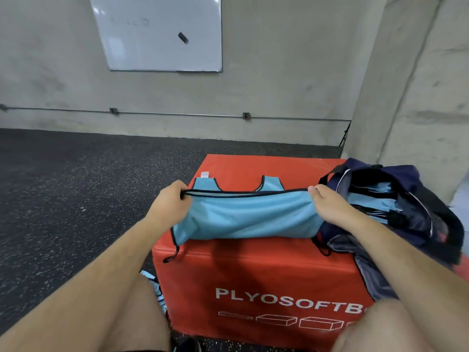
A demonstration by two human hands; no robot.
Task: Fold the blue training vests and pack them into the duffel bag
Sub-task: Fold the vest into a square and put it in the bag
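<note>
Concrete wall [279, 72], whiteboard [162, 34], speckled floor [63, 186]

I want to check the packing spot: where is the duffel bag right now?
In the head view, the duffel bag lies open on the right end of the red plyo box, right beside the right hand gripping the blue vest.

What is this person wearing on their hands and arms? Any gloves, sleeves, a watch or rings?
Nothing that shows. The left hand and right hand are bare, with no gloves, and I see no rings. The left forearm and right forearm are uncovered as far as the picture's edge: no sleeves, watch or wristband in view.
</note>
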